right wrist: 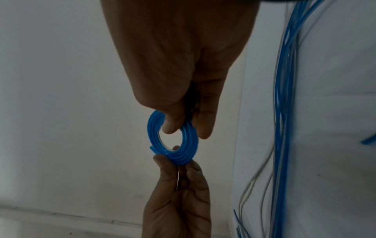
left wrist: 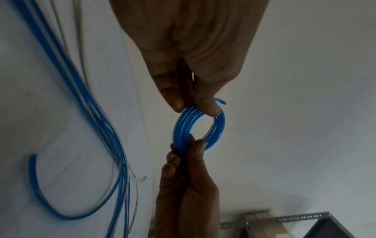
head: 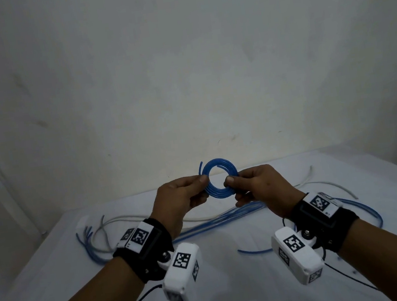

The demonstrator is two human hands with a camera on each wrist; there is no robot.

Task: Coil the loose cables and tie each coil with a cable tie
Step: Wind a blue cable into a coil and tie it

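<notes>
A small coil of blue cable [head: 219,162] is held upright above the table, between both hands. My left hand [head: 204,187] pinches its left side with thumb and fingers. My right hand [head: 233,188] pinches its right side the same way. A short cable end sticks out at the coil's upper left. The left wrist view shows the coil [left wrist: 180,127] gripped by the left hand [left wrist: 193,110] from above and the right hand [left wrist: 191,147] from below. In the right wrist view the right hand [right wrist: 183,128] holds the coil [right wrist: 190,141] opposite the left hand [right wrist: 175,161]. I see no cable tie clearly.
Loose blue cables [head: 216,222] and pale grey cables [head: 326,182] sprawl over the white-covered table [head: 240,298] under and behind my hands. A small white object [head: 82,223] lies at the far left. A plain wall rises just behind. A metal rack [left wrist: 305,222] stands beyond the table.
</notes>
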